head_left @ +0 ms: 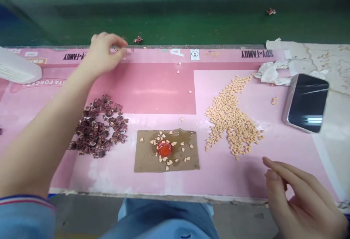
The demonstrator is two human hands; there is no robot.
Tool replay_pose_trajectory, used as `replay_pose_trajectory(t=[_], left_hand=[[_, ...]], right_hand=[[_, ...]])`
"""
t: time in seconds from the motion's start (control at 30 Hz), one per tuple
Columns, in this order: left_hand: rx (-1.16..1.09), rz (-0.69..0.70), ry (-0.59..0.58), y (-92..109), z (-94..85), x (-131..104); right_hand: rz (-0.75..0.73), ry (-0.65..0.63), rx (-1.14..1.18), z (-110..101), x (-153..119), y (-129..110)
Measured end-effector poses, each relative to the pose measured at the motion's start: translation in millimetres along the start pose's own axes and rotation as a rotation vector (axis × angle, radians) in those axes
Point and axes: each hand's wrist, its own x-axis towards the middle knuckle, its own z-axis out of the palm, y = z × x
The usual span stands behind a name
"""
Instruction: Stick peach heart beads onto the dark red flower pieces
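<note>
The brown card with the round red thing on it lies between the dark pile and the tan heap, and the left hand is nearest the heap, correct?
Not quite: the head view shows the right hand nearest the tan heap. The brown card, with the round red thing on it, does lie between that heap and the dark pile.

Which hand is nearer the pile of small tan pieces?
Right. The right hand is just nearside and right of the tan pile, apart from it; the left hand is well to its left, farther forward.
</note>
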Motion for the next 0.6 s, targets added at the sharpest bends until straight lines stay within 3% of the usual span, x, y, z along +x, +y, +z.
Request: replay_pose_trajectory(t=[0.1, 0.2, 0.27, 0.33, 0.5, 0.6], left_hand=[[0.069, 0.158, -0.18, -11, -6.2, -72], [0.125, 0.27, -0.155, -20, 1.2, -134], [0.135, 0.266, -0.096, -23, 7.5, -158], [0.147, 0.267, -0.072, -26, 10.6, -166], [0.15, 0.322, -0.081, -44, 7.1, -156], [0.15, 0.211, -0.064, -52, 5.2, -158]], right_hand=[[-0.068, -0.041, -0.04, 3, 0, 13], [-0.134, -0.053, -0.045, 9, 1, 21], [-0.142, -0.042, -0.049, 11, 3, 22], [-0.165, -0.026, -0.056, 11, 6, 22], [-0.202, -0.044, -0.124, 7, 7, 25], [-0.207, -0.051, -0.182, 6, 5, 28]])
